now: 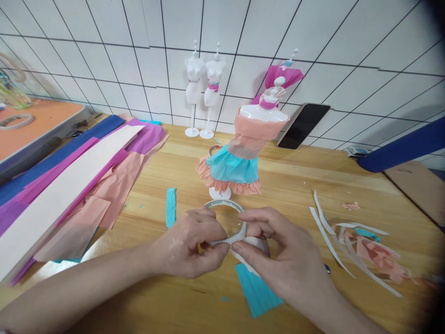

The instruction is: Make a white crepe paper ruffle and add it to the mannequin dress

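Note:
Both my hands are on a roll of tape, a thin white ring with green lettering inside, above the middle of the table. The fingers of my left hand grip its left side, thumb and forefinger pinched at the near edge. My right hand closes on the right side, where a whitish strip is pinched between thumb and fingers. A turquoise paper piece lies under my right hand. Just beyond the roll stands a small mannequin in a peach and turquoise paper dress with a ruffled hem.
Two white mannequins and a phone stand by the tiled wall. Coloured crepe paper is stacked left, a turquoise strip nearer. White strips and peach scraps lie right. An orange surface is back left.

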`<state>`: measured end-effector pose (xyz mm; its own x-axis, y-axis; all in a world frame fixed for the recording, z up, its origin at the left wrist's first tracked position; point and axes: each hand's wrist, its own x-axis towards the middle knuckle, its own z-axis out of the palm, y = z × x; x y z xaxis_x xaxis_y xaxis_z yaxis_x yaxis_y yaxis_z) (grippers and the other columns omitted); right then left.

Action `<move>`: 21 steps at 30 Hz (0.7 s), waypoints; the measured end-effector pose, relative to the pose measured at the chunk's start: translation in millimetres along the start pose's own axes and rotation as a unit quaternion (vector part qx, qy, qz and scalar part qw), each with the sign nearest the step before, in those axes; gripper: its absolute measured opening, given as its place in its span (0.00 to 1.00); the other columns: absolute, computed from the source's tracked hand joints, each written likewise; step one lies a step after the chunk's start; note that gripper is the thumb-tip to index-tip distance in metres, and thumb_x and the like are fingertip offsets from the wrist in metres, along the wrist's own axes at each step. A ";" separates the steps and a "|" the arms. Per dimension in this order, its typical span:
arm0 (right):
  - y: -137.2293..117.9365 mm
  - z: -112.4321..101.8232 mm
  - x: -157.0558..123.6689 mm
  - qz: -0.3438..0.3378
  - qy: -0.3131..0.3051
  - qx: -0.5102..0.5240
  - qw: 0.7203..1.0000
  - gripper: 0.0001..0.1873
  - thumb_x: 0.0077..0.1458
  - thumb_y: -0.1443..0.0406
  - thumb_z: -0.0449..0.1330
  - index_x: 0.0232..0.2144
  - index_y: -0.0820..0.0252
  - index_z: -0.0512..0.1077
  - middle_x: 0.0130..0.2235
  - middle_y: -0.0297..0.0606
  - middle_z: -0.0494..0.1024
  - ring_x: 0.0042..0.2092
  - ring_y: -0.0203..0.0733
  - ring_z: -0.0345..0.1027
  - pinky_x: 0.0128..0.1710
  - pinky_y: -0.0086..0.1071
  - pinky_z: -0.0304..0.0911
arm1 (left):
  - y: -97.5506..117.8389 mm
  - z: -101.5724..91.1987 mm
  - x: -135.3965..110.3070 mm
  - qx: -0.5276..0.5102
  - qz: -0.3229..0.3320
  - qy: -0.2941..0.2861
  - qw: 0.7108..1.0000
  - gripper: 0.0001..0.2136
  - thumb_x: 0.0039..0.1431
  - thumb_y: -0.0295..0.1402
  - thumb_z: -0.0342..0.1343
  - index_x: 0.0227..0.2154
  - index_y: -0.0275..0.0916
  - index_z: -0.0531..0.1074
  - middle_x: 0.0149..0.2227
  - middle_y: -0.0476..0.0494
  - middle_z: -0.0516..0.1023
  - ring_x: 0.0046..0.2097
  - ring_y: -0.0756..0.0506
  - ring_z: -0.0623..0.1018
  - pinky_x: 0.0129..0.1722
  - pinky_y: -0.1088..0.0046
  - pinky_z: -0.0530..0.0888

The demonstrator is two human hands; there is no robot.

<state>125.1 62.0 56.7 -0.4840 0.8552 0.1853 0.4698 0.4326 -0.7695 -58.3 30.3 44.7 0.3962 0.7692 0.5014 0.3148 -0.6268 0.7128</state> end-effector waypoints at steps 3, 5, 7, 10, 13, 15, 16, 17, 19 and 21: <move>3.2 0.2 2.9 0.033 -0.029 0.012 0.999 0.11 0.44 0.69 0.63 0.34 0.56 0.72 0.18 0.23 0.65 0.19 0.30 0.60 0.19 0.23 0.58 | -1.2 -1.8 0.0 -0.024 -0.004 -0.012 1.000 0.10 0.55 0.32 0.49 0.20 0.38 0.59 0.18 0.54 0.56 0.23 0.52 0.58 0.28 0.72 0.60; 3.4 0.5 3.3 0.034 -0.019 -0.003 0.999 0.09 0.44 0.68 0.64 0.32 0.56 0.73 0.18 0.24 0.65 0.19 0.30 0.59 0.17 0.23 0.57 | -1.1 -1.9 0.6 -0.023 -0.013 0.000 1.000 0.13 0.55 0.38 0.52 0.20 0.38 0.60 0.17 0.55 0.54 0.23 0.52 0.57 0.27 0.72 0.59; 2.2 0.4 2.6 0.013 0.003 -0.026 1.000 0.09 0.44 0.68 0.64 0.32 0.57 0.73 0.18 0.23 0.65 0.17 0.30 0.58 0.16 0.23 0.56 | -0.8 -1.8 1.3 -0.028 -0.033 0.010 0.999 0.15 0.55 0.39 0.54 0.19 0.38 0.59 0.17 0.56 0.53 0.22 0.53 0.57 0.27 0.72 0.59; 0.2 -0.7 1.0 -0.061 0.041 -0.068 0.995 0.08 0.46 0.67 0.64 0.32 0.58 0.73 0.17 0.24 0.67 0.16 0.29 0.57 0.16 0.24 0.54 | -1.7 -2.1 1.1 -0.075 -0.085 -0.001 0.994 0.14 0.56 0.35 0.53 0.18 0.37 0.60 0.17 0.55 0.54 0.22 0.53 0.57 0.27 0.73 0.60; 0.2 -2.3 0.0 -0.131 0.055 -0.103 0.984 0.08 0.49 0.65 0.63 0.35 0.59 0.73 0.17 0.25 0.68 0.15 0.30 0.57 0.17 0.26 0.54 | -4.7 -2.8 -1.2 -0.118 -0.116 -0.017 0.986 0.12 0.57 0.32 0.51 0.19 0.36 0.63 0.18 0.54 0.57 0.23 0.53 0.60 0.28 0.73 0.62; 0.2 -3.7 -0.1 -0.149 0.050 -0.110 0.981 0.09 0.50 0.64 0.62 0.36 0.58 0.72 0.18 0.25 0.69 0.16 0.31 0.57 0.17 0.26 0.55 | -7.2 -3.2 -2.9 -0.123 -0.121 -0.021 0.985 0.12 0.58 0.32 0.51 0.19 0.36 0.64 0.18 0.53 0.59 0.24 0.53 0.61 0.29 0.73 0.63; -0.2 -4.5 -0.1 -0.147 0.043 -0.107 0.982 0.09 0.50 0.64 0.62 0.37 0.57 0.72 0.18 0.25 0.69 0.16 0.31 0.58 0.18 0.26 0.56 | -8.4 -3.5 -3.6 -0.123 -0.123 -0.021 0.985 0.12 0.58 0.32 0.51 0.19 0.36 0.65 0.19 0.53 0.59 0.24 0.52 0.61 0.30 0.73 0.63; -0.9 -5.4 -0.2 -0.141 0.034 -0.102 0.984 0.10 0.50 0.64 0.62 0.38 0.56 0.71 0.18 0.25 0.70 0.16 0.31 0.58 0.17 0.26 0.56 | -9.5 -3.8 -4.1 -0.123 -0.127 -0.021 0.984 0.13 0.58 0.32 0.51 0.20 0.36 0.65 0.19 0.52 0.60 0.25 0.52 0.62 0.30 0.73 0.64; -2.8 -7.5 -0.7 -0.120 0.015 -0.088 0.989 0.12 0.49 0.65 0.62 0.39 0.55 0.71 0.19 0.25 0.70 0.16 0.32 0.60 0.17 0.26 0.56 | -11.0 -4.5 -4.7 -0.133 -0.130 -0.022 0.982 0.12 0.59 0.32 0.50 0.21 0.35 0.67 0.20 0.51 0.63 0.26 0.52 0.63 0.31 0.73 0.64; -4.4 -9.5 -1.9 -0.095 0.004 -0.072 0.993 0.12 0.49 0.66 0.60 0.39 0.55 0.70 0.19 0.25 0.69 0.17 0.32 0.60 0.17 0.26 0.57 | -11.5 -5.3 -4.8 -0.146 -0.124 -0.021 0.981 0.12 0.60 0.32 0.49 0.22 0.35 0.68 0.21 0.50 0.65 0.26 0.52 0.65 0.31 0.74 0.64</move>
<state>131.0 61.2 65.5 -0.5681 0.7559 0.3252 0.4714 0.6229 -0.6244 -68.4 34.5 36.7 0.3754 0.8840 0.2788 0.1482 -0.3541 0.9234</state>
